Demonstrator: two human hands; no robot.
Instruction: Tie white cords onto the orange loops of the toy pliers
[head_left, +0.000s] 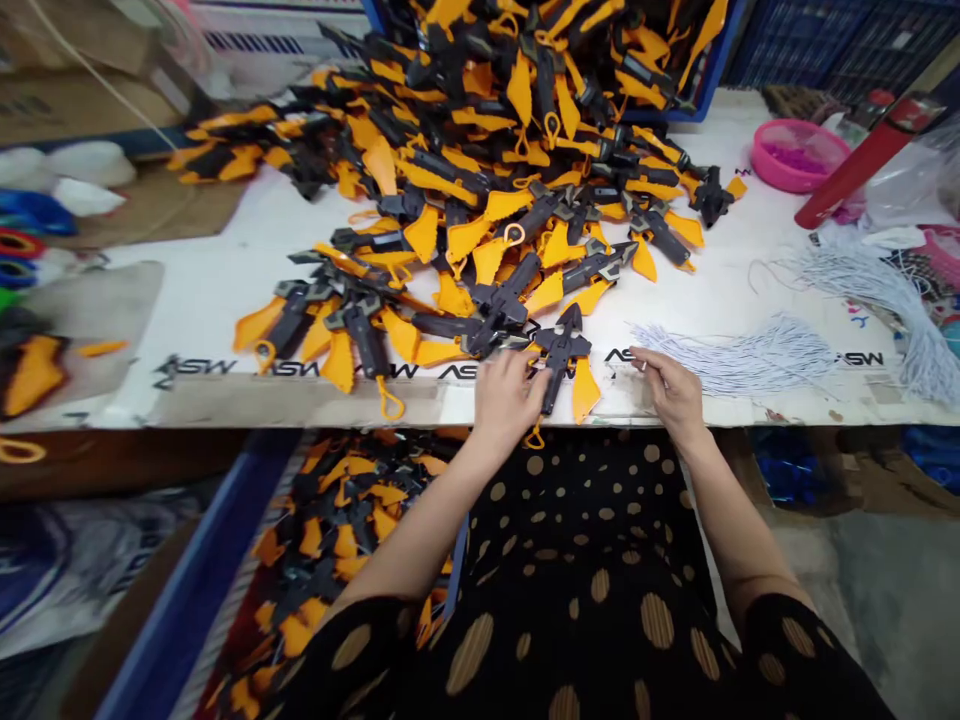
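At the front edge of the table, my left hand (512,397) has its thumb and fingers closed on a black-and-orange plastic toy piece (560,355). This piece has a pointed black tip, an orange wing on its right and an orange loop at its lower end. My right hand (673,393) is held a little to the right, thumb and fingertips pinched together; anything between them is too small to make out. Beside the right hand lies a bundle of thin white strings (765,355). A large heap of similar toy pieces (465,190) spreads beyond both hands.
A blue crate (709,95) full of the pieces stands at the back. To the right are a pink bowl (799,160), a red tube (862,165) and a second string bundle (870,285). Below the table, another blue bin (202,570) holds more pieces.
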